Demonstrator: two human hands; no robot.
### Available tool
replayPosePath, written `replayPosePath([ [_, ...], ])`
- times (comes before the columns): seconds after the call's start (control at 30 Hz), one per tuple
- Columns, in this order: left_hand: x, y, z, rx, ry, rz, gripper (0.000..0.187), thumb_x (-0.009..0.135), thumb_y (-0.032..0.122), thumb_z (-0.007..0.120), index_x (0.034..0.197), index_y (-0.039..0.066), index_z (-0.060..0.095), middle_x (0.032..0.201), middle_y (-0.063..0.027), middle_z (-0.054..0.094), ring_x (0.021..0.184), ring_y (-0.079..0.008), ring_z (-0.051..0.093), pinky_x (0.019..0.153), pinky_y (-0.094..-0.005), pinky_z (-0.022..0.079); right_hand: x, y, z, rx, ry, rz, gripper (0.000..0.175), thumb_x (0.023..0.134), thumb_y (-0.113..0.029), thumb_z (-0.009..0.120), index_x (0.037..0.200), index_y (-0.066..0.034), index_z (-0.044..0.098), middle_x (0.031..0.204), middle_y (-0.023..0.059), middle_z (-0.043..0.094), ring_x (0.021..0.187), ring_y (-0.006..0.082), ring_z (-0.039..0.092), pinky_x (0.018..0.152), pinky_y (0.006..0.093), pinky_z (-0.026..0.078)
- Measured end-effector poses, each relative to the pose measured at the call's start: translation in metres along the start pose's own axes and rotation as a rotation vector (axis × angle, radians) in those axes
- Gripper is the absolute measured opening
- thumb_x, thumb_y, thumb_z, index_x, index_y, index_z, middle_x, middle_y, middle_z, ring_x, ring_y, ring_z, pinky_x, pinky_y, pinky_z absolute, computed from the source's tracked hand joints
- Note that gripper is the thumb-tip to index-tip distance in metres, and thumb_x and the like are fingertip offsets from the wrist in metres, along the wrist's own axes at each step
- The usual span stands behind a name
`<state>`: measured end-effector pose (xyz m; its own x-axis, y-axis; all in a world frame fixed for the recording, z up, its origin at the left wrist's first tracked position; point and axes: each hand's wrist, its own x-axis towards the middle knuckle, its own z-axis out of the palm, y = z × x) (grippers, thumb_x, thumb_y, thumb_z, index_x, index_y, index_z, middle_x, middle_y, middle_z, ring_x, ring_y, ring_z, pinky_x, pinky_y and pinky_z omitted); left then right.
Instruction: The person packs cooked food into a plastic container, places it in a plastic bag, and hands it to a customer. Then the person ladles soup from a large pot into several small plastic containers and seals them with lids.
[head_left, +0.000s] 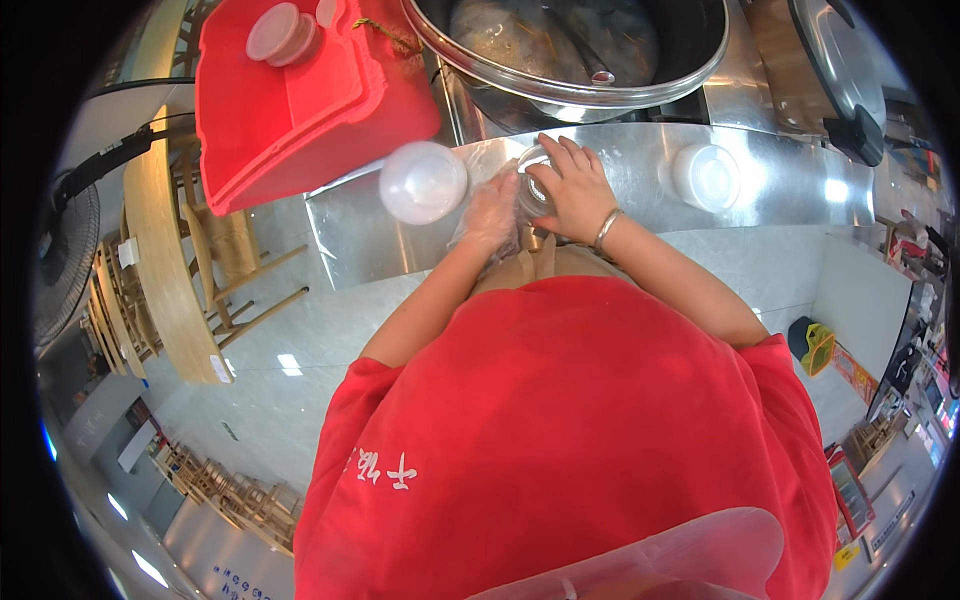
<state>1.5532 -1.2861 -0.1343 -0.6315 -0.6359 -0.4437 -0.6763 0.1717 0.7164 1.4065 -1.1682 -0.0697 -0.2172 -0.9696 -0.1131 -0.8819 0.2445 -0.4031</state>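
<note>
My left hand (489, 214), in a clear plastic glove, rests on the left side of a small clear round container (534, 184) at the steel counter's near edge. Bare and with a bangle at its wrist, my right hand (574, 187) spreads its fingers over the container's rim from the right. Left of the gloved hand stands a translucent round plastic tub (423, 183). Another round plastic container (706, 178) is farther right on the counter.
A large steel pot (570, 94) of broth with a ladle handle (581, 49) in it lies beyond the counter (637, 176). A red foam box (300, 142) holding round lids (273, 32) stands at the upper left. A lidded steel vessel (795, 75) is at the upper right.
</note>
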Motion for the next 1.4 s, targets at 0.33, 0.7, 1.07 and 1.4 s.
replayPosePath([
  [0.33,0.016,0.009,0.009,0.034,0.075,0.271,0.04,0.103,0.031,0.043,0.134,0.012,0.058,0.12,-0.0259,0.061,0.112,-0.0421,0.057,0.096,-0.0485,0.045,-0.013,0.006,0.022,-0.002,0.032,-0.009,0.094,0.067,-0.044,0.084,0.147,-0.0178,0.042,0.161,0.015,0.021,0.148,0.0392,0.019,0.117,0.0572,0.022],
  [0.7,0.03,0.054,-0.009,0.225,0.012,0.257,0.035,0.097,0.033,0.055,0.122,0.013,0.069,0.118,-0.0208,0.066,0.107,-0.0378,0.063,0.094,-0.0426,0.049,-0.032,0.044,0.024,0.481,0.067,0.518,0.062,0.088,-0.037,0.073,0.141,-0.0113,0.054,0.116,0.0135,0.066,0.095,0.0248,0.065,0.086,0.0396,0.052],
  [1.07,0.021,0.036,-0.008,-0.193,-0.134,-0.074,0.038,0.097,0.033,0.059,0.125,0.008,0.065,0.1,-0.0122,0.071,0.079,-0.0229,0.069,0.072,-0.0352,0.056,-0.045,0.057,0.044,1.328,0.151,0.814,0.046,0.093,-0.018,0.07,0.135,-0.0015,0.058,0.08,0.0005,0.065,0.061,0.0068,0.056,0.059,0.0214,0.052],
  [1.4,0.006,0.041,0.004,-0.459,-0.19,-0.212,0.044,0.098,0.019,0.06,0.139,0.005,0.051,0.095,-0.0124,0.067,0.062,-0.0169,0.065,0.053,-0.0307,0.055,-0.057,0.051,0.049,1.44,0.185,0.848,0.055,0.093,-0.011,0.068,0.144,-0.0033,0.048,0.084,0.0037,0.066,0.07,0.0109,0.066,0.064,0.0247,0.057],
])
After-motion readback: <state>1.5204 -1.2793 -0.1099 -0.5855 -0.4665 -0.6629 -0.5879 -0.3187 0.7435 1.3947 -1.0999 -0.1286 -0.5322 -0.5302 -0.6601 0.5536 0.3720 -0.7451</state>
